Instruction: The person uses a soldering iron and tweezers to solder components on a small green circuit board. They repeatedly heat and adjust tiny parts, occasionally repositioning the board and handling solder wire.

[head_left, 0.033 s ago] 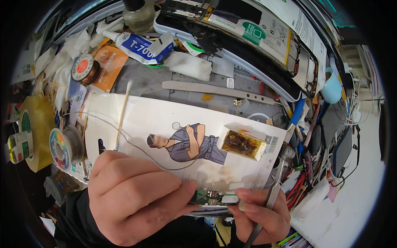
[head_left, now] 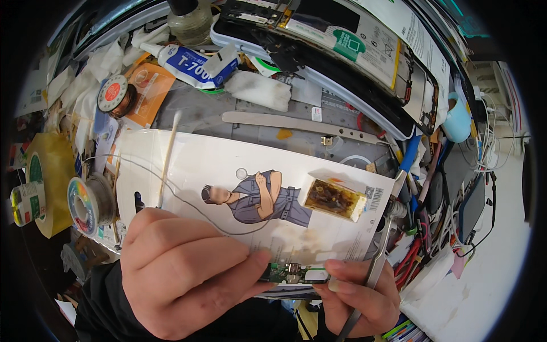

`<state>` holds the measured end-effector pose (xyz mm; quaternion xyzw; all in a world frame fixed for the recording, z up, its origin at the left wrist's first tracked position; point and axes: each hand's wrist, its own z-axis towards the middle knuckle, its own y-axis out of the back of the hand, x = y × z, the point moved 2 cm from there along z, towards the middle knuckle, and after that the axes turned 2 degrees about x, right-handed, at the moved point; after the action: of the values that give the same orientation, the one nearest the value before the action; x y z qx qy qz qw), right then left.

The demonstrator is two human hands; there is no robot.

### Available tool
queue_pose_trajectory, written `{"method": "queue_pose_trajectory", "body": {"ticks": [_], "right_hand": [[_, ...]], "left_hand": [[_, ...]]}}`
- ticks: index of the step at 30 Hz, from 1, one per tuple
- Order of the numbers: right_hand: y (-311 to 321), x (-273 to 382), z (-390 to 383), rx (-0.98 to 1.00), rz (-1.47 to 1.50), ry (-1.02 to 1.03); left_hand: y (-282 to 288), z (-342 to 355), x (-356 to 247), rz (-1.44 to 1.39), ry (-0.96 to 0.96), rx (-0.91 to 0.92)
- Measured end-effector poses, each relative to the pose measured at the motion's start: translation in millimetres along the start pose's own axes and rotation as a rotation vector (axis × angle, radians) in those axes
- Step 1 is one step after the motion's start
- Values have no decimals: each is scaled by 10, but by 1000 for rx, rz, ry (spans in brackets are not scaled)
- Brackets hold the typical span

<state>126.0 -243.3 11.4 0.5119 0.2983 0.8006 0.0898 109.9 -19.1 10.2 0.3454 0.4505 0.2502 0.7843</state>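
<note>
Low in the middle of the view, a small green circuit board [head_left: 280, 273] with a metal connector and a white patch is held level between my two hands. My left hand [head_left: 191, 273] is closed, pinching the board's left end between thumb and forefinger. At its right end, the fingertips of my right hand [head_left: 364, 296] grip the board. A pair of metal tweezers [head_left: 376, 271] also lies across the fingers of my right hand. Under the board is a white printed card [head_left: 347, 236], bearing an open box of dark amber rosin [head_left: 333, 198]. A thin solder wire [head_left: 188, 202] curves over the card beyond my left hand.
Left of the card stand a solder spool [head_left: 91, 202] and a roll of yellow tape [head_left: 54, 188]. A cotton swab [head_left: 169, 157] lies on the card. Farther back are a glue tube [head_left: 191, 65], a metal strip [head_left: 296, 123] and an opened phone [head_left: 342, 45]. Tools and cables crowd the right.
</note>
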Motion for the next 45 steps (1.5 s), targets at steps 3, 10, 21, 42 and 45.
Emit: {"method": "queue_pose_trajectory", "body": {"ticks": [3, 10, 21, 42, 45], "right_hand": [[-8, -8, -7, -19, 15, 4], [-14, -20, -7, -26, 27, 5], [-7, -34, 4, 3, 10, 31], [-4, -55, -9, 12, 43, 28], [-5, -57, -7, 17, 44, 28]], "left_hand": [[8, 1, -5, 7, 3, 20], [17, 2, -15, 16, 16, 41], [19, 2, -25, 25, 43, 57], [14, 3, -16, -9, 36, 42], [16, 3, -16, -7, 34, 46]]}}
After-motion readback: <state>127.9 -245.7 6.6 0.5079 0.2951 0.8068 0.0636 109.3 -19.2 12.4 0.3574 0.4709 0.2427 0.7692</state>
